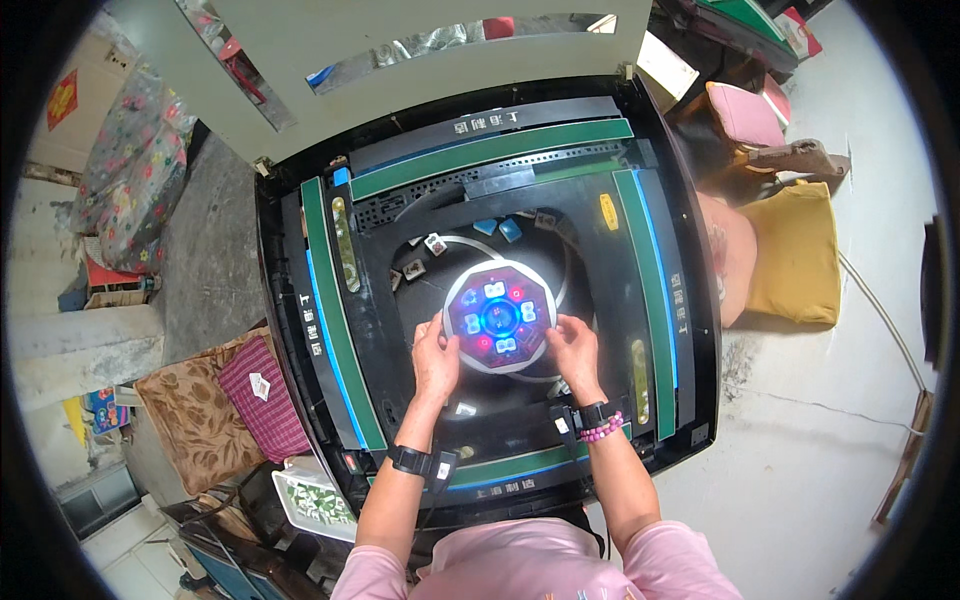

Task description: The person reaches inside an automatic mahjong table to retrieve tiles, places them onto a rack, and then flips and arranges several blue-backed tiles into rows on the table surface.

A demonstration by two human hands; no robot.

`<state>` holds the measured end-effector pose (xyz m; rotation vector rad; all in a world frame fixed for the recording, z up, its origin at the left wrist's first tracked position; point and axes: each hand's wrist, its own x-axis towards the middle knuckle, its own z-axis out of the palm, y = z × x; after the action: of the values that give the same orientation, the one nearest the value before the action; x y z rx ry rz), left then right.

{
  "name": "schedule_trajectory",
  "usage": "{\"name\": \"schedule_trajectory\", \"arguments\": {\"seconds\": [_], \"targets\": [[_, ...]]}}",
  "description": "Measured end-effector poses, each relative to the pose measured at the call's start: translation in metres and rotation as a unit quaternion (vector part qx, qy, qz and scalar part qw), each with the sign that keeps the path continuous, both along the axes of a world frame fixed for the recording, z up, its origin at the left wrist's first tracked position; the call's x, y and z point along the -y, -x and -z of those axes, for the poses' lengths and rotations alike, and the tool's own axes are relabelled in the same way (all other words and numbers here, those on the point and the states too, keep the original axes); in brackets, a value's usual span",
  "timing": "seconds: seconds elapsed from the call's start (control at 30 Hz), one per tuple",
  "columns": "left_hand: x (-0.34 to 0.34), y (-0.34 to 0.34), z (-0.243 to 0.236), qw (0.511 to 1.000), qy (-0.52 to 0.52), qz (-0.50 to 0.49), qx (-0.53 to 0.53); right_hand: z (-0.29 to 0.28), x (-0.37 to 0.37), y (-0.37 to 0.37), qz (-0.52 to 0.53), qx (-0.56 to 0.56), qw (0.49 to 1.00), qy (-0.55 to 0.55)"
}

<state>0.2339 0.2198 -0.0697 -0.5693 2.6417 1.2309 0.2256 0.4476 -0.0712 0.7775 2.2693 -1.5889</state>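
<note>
Head view: you hold a white-rimmed, many-sided disc [500, 345] between both hands, over the dark well in the middle of the open mahjong machine [698, 200]. A blue ring glows at its centre, with four pale lit patches and small red lights around it. What lies under the disc is hidden, so whether it touches anything below cannot be told.

Your left hand [437, 358] is partly curled, its thumb and fingers at the disc's left edge. Your right hand [574, 352] is bent in a similar grip at the right edge. Each of your wrists wears a black band, and your right one also has a pink-purple bead bracelet [602, 430].

Loose white-faced tiles [434, 244] lie in the well beyond the disc, near some blue-backed tiles [511, 230]; a pale cable [478, 244] curves behind it. Green strips [490, 158] line the machine's four sides, and a pale panel [400, 15] stands beyond the far edge. Outside the near left corner, a white basket [300, 525] holds green and white tiles. Farther left, a purple plaid cushion [275, 425] bears a white card [260, 387].
</note>
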Motion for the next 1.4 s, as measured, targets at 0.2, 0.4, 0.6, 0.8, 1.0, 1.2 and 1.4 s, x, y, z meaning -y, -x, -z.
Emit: {"name": "schedule_trajectory", "arguments": {"seconds": [0.2,0.4,0.6,0.8,1.0,1.2,1.4], "targets": [[-0.001,0.004,-0.022,0.999,0.014,-0.025,-0.027,-0.022,0.005,0.002,-0.023,-0.05,0.994,-0.1],[0.004,0.002,-0.03,0.998,0.003,-0.064,-0.029,-0.047,0.008,0.001,-0.034,-0.091,0.987,-0.126],[0.008,0.004,-0.026,0.99,-0.099,-0.102,-0.004,-0.046,0.004,0.0,-0.023,-0.082,0.992,-0.09],[0.018,-0.001,0.025,0.988,-0.129,-0.087,0.008,-0.013,0.004,-0.003,-0.038,-0.069,0.995,-0.061],[0.003,-0.004,0.045,0.971,-0.213,-0.102,0.034,0.011,-0.003,-0.008,-0.054,-0.041,0.997,-0.03],[0.009,-0.005,0.038,0.964,-0.239,-0.09,0.073,-0.001,0.003,-0.004,0.02,0.029,0.991,0.132],[0.009,-0.008,0.041,0.962,-0.247,-0.084,0.08,0.009,0.005,-0.009,0.022,0.043,0.986,0.157]]}}
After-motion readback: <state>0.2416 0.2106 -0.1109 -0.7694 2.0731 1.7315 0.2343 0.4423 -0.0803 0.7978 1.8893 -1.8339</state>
